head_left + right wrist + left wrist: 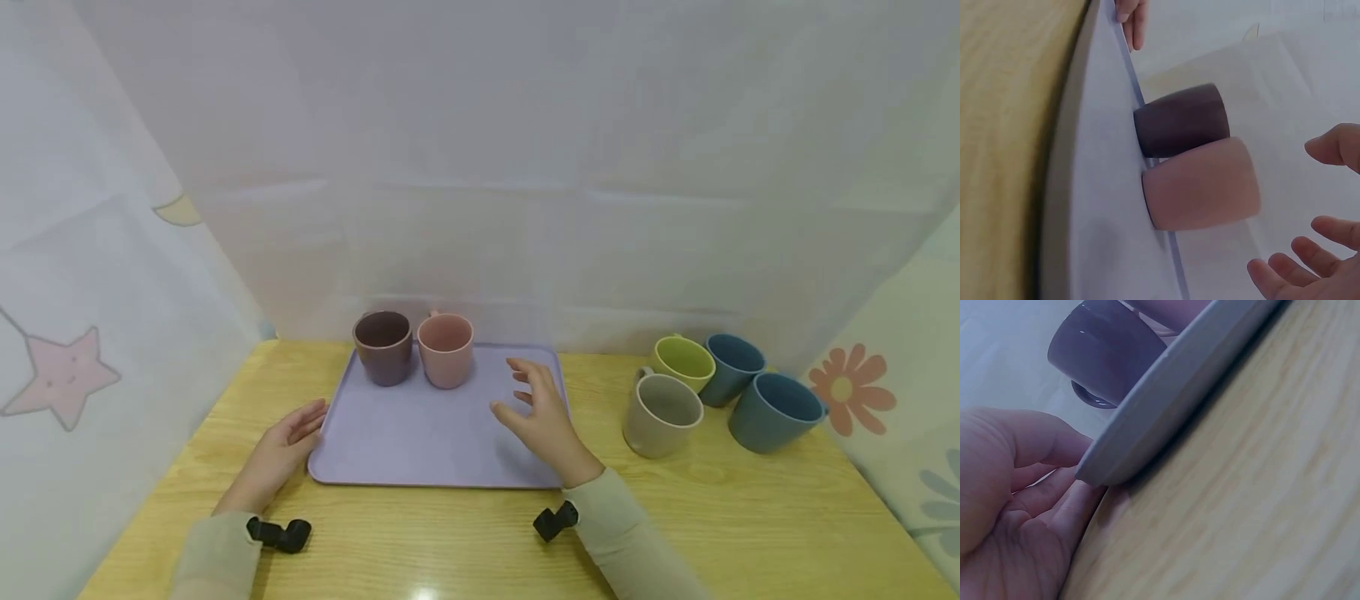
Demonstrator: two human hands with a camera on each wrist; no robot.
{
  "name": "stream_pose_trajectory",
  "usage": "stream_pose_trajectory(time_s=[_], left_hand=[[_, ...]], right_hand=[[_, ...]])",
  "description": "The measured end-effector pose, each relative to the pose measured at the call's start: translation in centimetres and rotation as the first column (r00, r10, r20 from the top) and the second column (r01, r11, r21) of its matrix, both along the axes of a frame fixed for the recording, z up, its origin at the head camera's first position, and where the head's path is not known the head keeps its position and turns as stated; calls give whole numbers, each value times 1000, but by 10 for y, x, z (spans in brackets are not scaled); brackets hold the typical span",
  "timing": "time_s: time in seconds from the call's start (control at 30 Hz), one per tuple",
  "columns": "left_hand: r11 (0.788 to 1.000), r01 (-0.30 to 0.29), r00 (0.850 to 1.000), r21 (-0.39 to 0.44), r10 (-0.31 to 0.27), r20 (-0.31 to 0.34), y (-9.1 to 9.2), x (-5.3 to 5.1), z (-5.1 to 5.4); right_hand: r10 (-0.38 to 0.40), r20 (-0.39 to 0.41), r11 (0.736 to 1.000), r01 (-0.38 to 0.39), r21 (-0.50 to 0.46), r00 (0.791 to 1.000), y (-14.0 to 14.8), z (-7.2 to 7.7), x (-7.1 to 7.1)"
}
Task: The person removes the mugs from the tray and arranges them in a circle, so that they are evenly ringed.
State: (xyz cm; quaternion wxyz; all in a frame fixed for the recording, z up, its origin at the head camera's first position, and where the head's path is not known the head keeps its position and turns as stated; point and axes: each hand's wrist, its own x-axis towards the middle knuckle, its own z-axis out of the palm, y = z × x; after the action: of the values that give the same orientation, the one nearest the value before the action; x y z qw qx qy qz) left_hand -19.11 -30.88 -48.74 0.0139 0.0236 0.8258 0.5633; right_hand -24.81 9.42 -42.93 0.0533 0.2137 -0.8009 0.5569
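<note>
1. Pink star print [63, 379]: showing on the cloth at far left.
2. Left hand [281, 448]: resting its fingers against the tray's left edge, fingers loosely extended; touching the rim without gripping any mug.
3. Tray [435, 442], lilac, rounded corners: lying flat on the table [420, 542], its back edge nearing the cloth.
4. Dark brown mug [386, 358]: standing upright at the tray's back left, its handle pointing rearward.
5. Pink mug [447, 362]: standing upright on the tray just right of the brown one, its handle also facing back.
6. Right hand [543, 417]: hovering over the tray's right part, thumb and fingers spreading well apart and bent slightly, holding nothing.
7. Beige mug [660, 417]: standing upright on the table, right of the tray.
8. Yellow-green mug [684, 362]: standing just behind the beige one.
9. Blue mug, rear [735, 367]: standing just beside the yellow-green one.
10. Blue mug, front [772, 421]: standing rightmost, its handle pointing right.
</note>
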Motion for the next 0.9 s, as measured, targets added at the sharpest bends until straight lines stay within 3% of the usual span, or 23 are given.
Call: stream_pose_trajectory(time_s=[0.27, 0.5, 0.63, 0.9], left_hand=[[1000, -9, 1000, -14, 9, -10, 1, 2, -2], [1000, -7, 1000, -30, 7, -18, -2, 1, -1], [1000, -7, 1000, -20, 6, -14, -2, 2, 1], [1000, 5, 1000, 3, -5, -15, 1, 1, 1]], right_hand=[[-6, 124, 998, -1, 56, 992, -26, -1, -44], [13, 97, 995, -23, 102, 995, -52, 0, -70], [-3, 82, 993, -7, 121, 997, -65, -1, -81], [-42, 112, 998, 37, 48, 993, -84, 2, -90]])
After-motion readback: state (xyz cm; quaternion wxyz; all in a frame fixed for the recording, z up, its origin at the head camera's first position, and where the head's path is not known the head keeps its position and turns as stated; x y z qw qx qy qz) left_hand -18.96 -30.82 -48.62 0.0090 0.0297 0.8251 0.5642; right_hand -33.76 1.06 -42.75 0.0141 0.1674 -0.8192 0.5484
